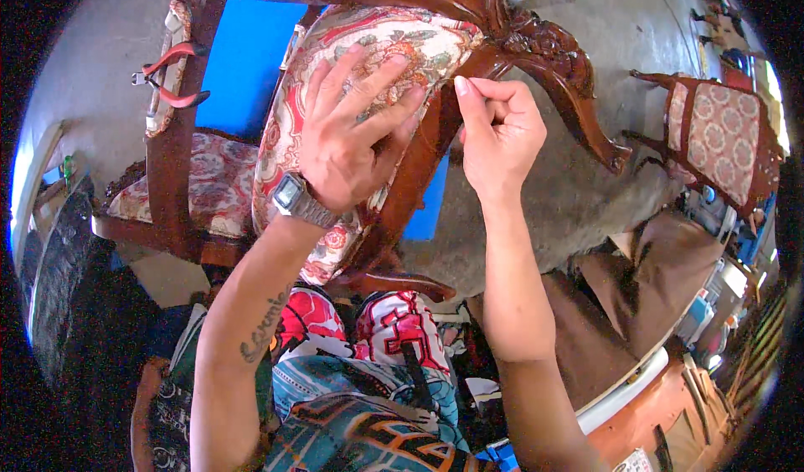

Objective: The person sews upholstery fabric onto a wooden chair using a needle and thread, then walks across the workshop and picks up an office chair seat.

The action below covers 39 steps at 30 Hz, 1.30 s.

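My left hand (pixel 356 128) lies with spread fingers on the floral red and cream upholstered pad (pixel 280 170) of a dark carved wooden chair frame (pixel 544 53). My right hand (pixel 494 128) is closed in a pinch at the pad's right edge, beside the wooden rail; whatever it may hold is too small to make out. Red-handled pliers (pixel 180 99) rest on a narrow padded piece of the frame at left. A blue surface (pixel 251 53) shows through the frame, and another floral pad (pixel 205 179) sits lower left.
At right stands another patterned chair (pixel 720 137) on the grey floor, above brown material (pixel 636 279) and assorted clutter. A dark object (pixel 63 271) is at far left. A bare limb (pixel 146 413), possibly another person's, shows at lower left.
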Each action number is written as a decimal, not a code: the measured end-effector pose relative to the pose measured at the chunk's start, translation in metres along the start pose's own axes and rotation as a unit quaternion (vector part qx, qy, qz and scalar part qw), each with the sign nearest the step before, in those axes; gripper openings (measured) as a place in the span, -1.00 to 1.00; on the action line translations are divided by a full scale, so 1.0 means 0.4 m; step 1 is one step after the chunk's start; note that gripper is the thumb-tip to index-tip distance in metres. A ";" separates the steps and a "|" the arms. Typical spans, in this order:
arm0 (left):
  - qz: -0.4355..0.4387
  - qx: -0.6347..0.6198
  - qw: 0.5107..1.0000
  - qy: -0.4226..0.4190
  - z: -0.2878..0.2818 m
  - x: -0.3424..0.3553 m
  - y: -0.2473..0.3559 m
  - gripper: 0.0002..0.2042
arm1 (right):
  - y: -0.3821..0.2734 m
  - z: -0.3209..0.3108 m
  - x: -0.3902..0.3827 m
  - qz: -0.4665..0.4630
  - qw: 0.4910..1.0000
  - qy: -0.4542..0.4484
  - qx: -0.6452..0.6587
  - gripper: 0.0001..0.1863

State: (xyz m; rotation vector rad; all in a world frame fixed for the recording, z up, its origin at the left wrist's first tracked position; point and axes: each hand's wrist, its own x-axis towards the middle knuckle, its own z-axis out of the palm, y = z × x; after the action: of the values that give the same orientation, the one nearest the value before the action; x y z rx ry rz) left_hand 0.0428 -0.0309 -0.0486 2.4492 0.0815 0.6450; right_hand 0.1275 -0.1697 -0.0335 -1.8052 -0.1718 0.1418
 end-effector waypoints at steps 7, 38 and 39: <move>-0.030 -0.067 0.997 0.033 -0.003 0.015 0.021 -0.61 | -0.028 -0.011 0.000 0.025 0.998 0.006 0.065 -0.86; -0.046 -0.019 0.998 0.039 0.018 0.022 0.041 -0.82 | -0.023 0.001 0.008 0.013 0.998 0.010 0.056 -0.86; -0.057 -0.038 0.996 0.050 0.019 0.024 0.039 -0.86 | -0.023 0.000 0.008 0.007 0.998 0.005 0.059 -0.86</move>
State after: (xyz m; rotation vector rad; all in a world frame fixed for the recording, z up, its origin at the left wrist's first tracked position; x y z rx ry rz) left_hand 0.0533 -0.0458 -0.0411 2.3208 0.2315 0.7057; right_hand 0.1303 -0.1669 -0.0246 -1.6896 -0.1401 0.1492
